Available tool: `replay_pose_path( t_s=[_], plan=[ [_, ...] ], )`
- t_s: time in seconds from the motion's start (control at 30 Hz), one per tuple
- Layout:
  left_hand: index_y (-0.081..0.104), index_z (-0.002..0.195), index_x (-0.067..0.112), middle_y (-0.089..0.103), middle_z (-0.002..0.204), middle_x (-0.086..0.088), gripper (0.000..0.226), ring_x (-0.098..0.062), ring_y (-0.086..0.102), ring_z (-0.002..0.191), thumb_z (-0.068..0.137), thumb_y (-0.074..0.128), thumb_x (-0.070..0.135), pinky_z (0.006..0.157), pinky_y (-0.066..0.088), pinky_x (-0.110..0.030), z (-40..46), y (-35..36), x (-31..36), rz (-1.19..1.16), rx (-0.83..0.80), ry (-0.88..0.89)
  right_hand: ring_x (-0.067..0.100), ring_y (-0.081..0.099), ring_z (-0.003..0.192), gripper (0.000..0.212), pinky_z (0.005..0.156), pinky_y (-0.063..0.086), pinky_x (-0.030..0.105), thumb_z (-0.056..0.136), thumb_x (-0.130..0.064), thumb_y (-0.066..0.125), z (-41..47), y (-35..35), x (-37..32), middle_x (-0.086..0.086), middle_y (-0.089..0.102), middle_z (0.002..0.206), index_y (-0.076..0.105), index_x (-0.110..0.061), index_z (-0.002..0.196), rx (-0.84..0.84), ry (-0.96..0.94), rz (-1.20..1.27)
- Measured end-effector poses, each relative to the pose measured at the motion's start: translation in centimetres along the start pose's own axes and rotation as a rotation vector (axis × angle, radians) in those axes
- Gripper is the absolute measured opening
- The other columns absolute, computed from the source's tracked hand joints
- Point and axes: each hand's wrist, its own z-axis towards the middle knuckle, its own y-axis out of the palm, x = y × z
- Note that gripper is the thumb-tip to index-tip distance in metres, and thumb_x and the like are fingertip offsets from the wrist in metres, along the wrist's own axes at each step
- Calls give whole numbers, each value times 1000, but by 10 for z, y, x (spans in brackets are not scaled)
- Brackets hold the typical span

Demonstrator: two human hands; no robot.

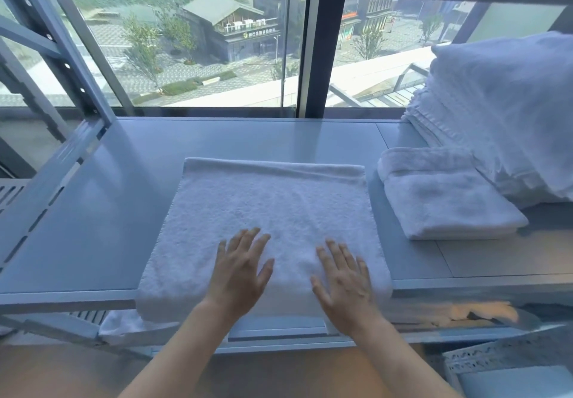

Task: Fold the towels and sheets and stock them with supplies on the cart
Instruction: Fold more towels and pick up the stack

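White towel (pixel 266 224) spread flat in the middle of the shelf (pixel 93 227), far edge folded over in a narrow band, near edge hanging a little past the shelf's front lip. Left hand (pixel 240 270) palm-down on the towel's near part, fingers straight and slightly spread — pressing, not gripping. Right hand (pixel 344 279) just right of it, also flat on the towel, fingers extended and fanned, holding nothing. Hands apart, a strip of towel showing between them. Both forearms bare, reaching in from the bottom of the view.

Right of the towel, apart from it, a smaller folded towel (pixel 446 199) lying on the shelf, folded edge toward the far side. Right of and behind that one, touching or nearly so, a tall stack (pixel 508 112) of white folded linens, topmost layer draped over the rest — towels or sheets, cannot tell.

Left of the towel, a slotted upright post (pixel 77 65) of the rack, rising at a slant. Behind the towel, a window (pixel 192 50) with buildings, trees and paving below. Under the towel's near left corner, more white cloth (pixel 124 326) on a lower level, partly hidden. Lower right of the towel, a perforated white basket (pixel 502 360), contents unclear.
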Motion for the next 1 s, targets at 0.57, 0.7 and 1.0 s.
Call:
replay_pose_path(
  t_s=[0.57, 0.7, 1.0],
  plan=[
    [-4, 162, 43, -15, 170, 16, 67, -14, -20, 156, 101, 11, 66, 125, -12, -51, 24, 29, -14, 127, -177, -3, 20, -2, 159, 64, 128, 2, 44, 109, -45, 30, 198, -70, 57, 3, 0, 173, 11, -22, 165, -98, 185, -23],
    [-5, 162, 41, -15, 170, 14, 67, -16, -19, 157, 102, 15, 65, 126, -9, -51, 23, 24, -8, 123, -191, -34, 23, 9, 158, 60, 126, 7, 52, 107, -36, 37, 189, -55, 37, 5, 11, 172, 22, -17, 163, 18, 134, -30],
    [35, 158, 28, 27, 167, -1, 60, -27, 26, 152, 103, 41, 51, 118, 28, -53, 54, -2, -47, 112, -25, -67, 10, -3, 158, 63, 128, -2, 43, 106, -49, 37, 123, -9, 16, -15, 2, 172, 16, -36, 164, -54, -227, 6]
  ],
)
